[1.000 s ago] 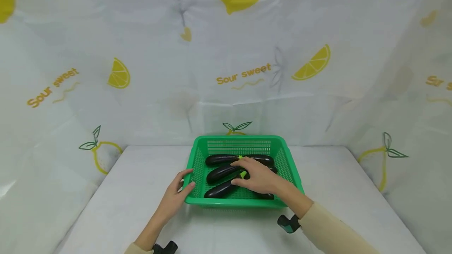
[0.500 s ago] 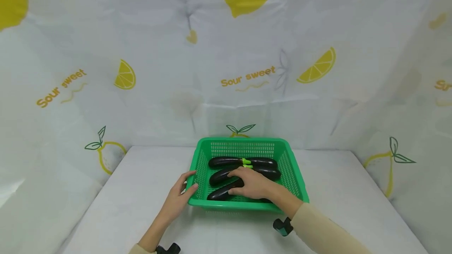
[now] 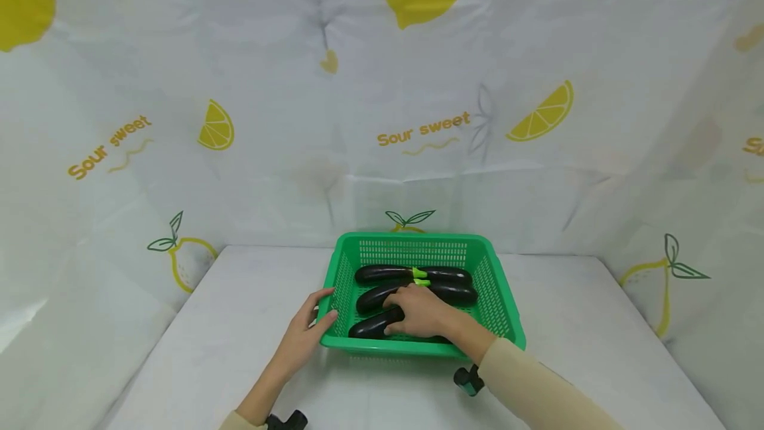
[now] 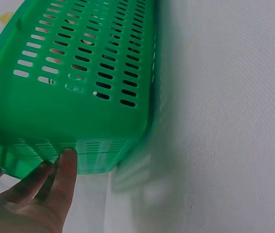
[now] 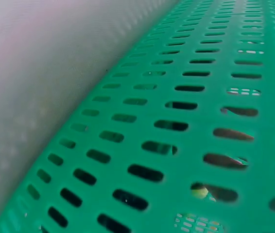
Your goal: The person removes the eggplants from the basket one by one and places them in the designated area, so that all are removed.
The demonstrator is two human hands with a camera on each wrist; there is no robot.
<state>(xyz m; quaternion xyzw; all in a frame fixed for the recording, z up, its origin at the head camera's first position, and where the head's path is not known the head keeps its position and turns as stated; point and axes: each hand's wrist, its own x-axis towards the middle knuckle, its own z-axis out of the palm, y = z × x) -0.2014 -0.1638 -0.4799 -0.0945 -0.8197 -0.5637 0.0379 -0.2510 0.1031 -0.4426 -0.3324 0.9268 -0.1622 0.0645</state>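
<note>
R hand [image 3: 418, 311] reaches down into the green slotted plastic basket [image 3: 394, 346] & grips the front-left eggplant [image 3: 371, 326] near its inner end, thumb on the near side, fingertips on the far side. That eggplant lies aslant on the bskt floor, just inside the front wall. L hand [image 3: 300, 332] holds the bskt's left end: thumb & a finger up at the rim, other fingers agst the outer wall per L wrist cam.

Rest of bskt: back-left eggplant [image 3: 382, 274] & back-right eggplant [image 3: 447, 275] lie end to end by the far wall, bright green cap btwn. Nearer, middle-left eggplant [image 3: 375, 298] & middle-right eggplant [image 3: 455, 293] make a 2nd row, also w/ a green cap btwn. Front-right eggplant [image 3: 442, 339] is mostly hidden under the R wrist.

Bskt sits on a white table [image 3: 239, 324], near its far edge. Behind, a white sheet [image 3: 280, 111] w/ lemon prints & "Sour sweet" lettering. Beige sleeves [image 3: 537, 383] on both arms, black wrist cams [image 3: 468, 380] below the wrists. R wrist cam gets mostly slotted bskt wall, dark shapes thru the holes; R fingers out of sight there.
</note>
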